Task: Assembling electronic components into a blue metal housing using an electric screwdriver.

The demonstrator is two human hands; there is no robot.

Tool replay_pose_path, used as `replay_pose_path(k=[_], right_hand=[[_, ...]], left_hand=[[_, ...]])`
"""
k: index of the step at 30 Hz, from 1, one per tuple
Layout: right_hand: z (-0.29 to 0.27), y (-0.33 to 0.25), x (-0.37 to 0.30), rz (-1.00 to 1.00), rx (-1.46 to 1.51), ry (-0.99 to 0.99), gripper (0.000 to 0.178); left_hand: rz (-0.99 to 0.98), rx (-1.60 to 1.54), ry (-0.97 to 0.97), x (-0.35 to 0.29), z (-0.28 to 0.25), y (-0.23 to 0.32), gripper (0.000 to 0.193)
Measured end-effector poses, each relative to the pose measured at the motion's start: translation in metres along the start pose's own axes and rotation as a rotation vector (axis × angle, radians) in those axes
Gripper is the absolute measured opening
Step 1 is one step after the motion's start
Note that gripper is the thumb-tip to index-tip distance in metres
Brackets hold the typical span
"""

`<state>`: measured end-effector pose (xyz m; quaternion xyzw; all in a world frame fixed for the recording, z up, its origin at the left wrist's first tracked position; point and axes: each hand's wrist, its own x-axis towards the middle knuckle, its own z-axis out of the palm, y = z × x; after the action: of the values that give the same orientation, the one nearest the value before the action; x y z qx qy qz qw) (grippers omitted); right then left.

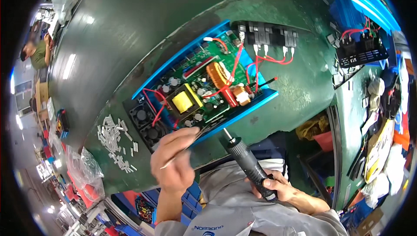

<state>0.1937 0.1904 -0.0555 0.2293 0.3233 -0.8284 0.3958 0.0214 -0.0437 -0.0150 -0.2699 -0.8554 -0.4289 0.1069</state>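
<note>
My right hand (278, 187) is wrapped round the grip of a black electric screwdriver (247, 160). Its bit points up and left, just short of the near wall of an open blue metal case (256, 103). Blurred by motion, my left hand (173, 157) is pinched on a thin metal tool that looks like tweezers (167, 164), at the case's near left corner. Inside the case lies a green circuit board (193, 62) with a yellow transformer (182, 101), a copper coil (217, 75) and red wires. A black end panel with two fans (141, 114) sits at its left end.
A black socket panel (271, 34), joined by red wires, lies beyond the case. Small silvery tubular pieces (114, 137) are scattered at left, near clear plastic bags (84, 171). Another blue case with a black panel (362, 51) stands far right. A person (39, 53) sits far left.
</note>
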Motion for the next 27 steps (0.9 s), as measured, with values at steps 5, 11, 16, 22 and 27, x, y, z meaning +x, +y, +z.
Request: replay_pose_path(k=[5, 11, 16, 22, 27], right_hand=[[0.001, -0.002, 0.001, -0.014, -0.077, 0.008, 0.071], [-0.002, 0.001, 0.004, 0.01, -0.051, -0.006, 0.07], [-0.004, -0.001, 0.002, 0.007, -0.146, 0.01, 0.07], [-0.009, 0.012, 0.004, -0.031, -0.109, -0.036, 0.072], [0.0, 0.013, 0.008, -0.023, -0.133, 0.059, 0.103]], left_hand=[[-0.108, -0.186, 0.354, 0.009, -0.016, 0.025, 0.021], [-0.08, 0.526, -0.358, 0.02, -0.003, 0.032, 0.03], [-0.081, 0.56, -0.441, 0.025, -0.001, 0.034, 0.03], [0.002, 0.593, -0.468, 0.025, -0.004, 0.027, 0.031], [0.012, 0.584, -0.491, 0.023, -0.006, 0.024, 0.034]])
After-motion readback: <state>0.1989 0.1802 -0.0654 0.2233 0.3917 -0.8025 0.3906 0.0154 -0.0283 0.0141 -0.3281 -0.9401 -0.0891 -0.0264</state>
